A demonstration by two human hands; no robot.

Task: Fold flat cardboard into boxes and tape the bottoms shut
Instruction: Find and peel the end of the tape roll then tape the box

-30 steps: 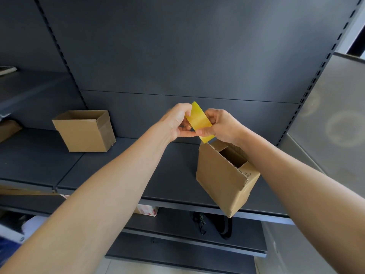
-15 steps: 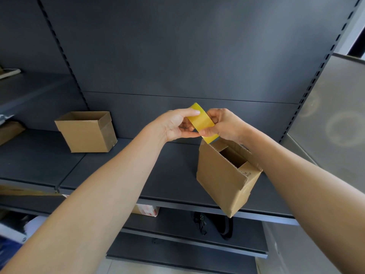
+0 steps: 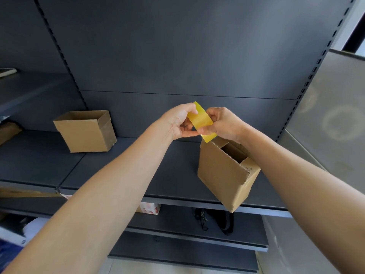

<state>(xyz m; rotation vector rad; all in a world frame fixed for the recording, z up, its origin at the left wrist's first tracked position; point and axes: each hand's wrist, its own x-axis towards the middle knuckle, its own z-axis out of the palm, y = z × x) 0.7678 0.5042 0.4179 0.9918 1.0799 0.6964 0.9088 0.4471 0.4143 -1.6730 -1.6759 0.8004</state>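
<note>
A yellow roll of tape (image 3: 200, 120) is held up between both hands in front of the dark shelf back. My left hand (image 3: 178, 121) pinches its left side with thumb and fingers. My right hand (image 3: 222, 123) grips its right side. Just below the hands a small brown cardboard box (image 3: 219, 171) sits tilted on the shelf, with an open slot between its flaps facing up; its lower corner hangs past the shelf's front edge. Whether my right hand also touches the box is hidden.
A second folded cardboard box (image 3: 85, 133) stands open-topped on the dark shelf (image 3: 138, 169) at the left. Flat cardboard (image 3: 23, 192) lies at the left edge. On the lower shelf are a small white-and-red carton (image 3: 150, 208) and a black strap (image 3: 215, 220).
My left thumb and fingers have shifted along the tape roll, closing back onto its edge. The view has drifted slightly; the tilted box stays where it was.
</note>
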